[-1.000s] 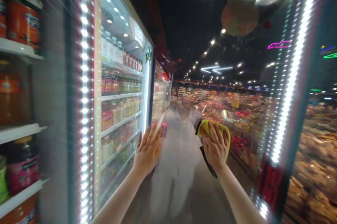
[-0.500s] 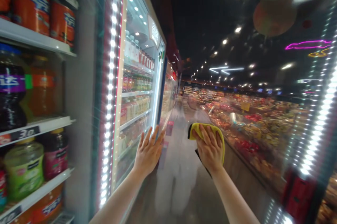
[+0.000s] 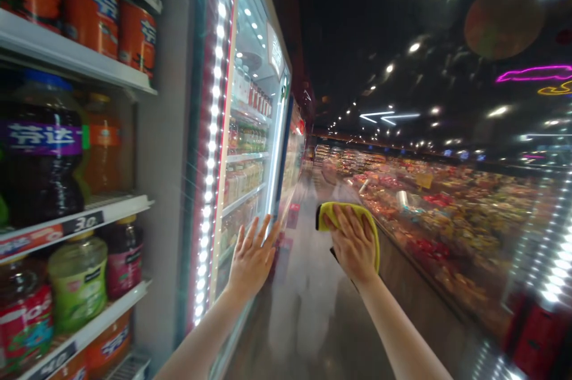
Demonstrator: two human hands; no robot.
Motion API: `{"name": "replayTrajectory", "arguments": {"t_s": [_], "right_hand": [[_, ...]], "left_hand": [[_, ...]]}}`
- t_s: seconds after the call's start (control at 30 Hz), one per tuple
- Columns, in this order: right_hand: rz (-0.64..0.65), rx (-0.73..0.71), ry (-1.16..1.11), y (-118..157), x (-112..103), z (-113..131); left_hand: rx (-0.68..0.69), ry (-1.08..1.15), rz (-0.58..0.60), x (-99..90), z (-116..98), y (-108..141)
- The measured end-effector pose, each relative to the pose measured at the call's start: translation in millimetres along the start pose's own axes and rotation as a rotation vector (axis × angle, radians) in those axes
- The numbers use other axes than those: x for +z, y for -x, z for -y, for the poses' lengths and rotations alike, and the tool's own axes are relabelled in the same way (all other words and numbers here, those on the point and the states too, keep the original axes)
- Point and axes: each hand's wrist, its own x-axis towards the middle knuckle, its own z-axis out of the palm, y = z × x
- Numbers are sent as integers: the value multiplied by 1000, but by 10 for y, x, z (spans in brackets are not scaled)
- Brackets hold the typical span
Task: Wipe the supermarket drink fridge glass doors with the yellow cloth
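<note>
My left hand (image 3: 254,258) is raised with its fingers spread and nothing in it, its palm turned toward a glass pane full of reflections. My right hand (image 3: 354,244) lies flat over a yellow cloth (image 3: 370,213) with a black edge, pressing it toward the same pane. The cloth shows above and to the right of the fingers. A dark strip pokes out below the cloth, left of the right wrist.
Shelves (image 3: 111,211) of bottles and orange cans (image 3: 92,8) stand at the left. Beside them runs a bright light strip (image 3: 212,130), then another lit drinks cooler (image 3: 245,156). Heaped goods (image 3: 469,213) appear at the right, blurred like reflections.
The view has turned slightly left, so the shelves, light strip and cooler sit farther right in the picture. My right hand and the cloth have shifted slightly left and up; the left hand is nearly unchanged.
</note>
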Motion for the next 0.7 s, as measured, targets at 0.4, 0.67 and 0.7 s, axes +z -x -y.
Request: {"name": "replayTrajectory", "arguments": {"t_s": [0.4, 0.67, 0.7], "right_hand": [[60, -120, -78, -47, 282, 629], [-58, 228, -5, -534, 343, 773], [-36, 214, -29, -584, 411, 917]], "left_hand": [[2, -43, 15, 1, 304, 151], [-35, -77, 83, -28, 543, 305], [-40, -77, 92, -39, 543, 310]]}}
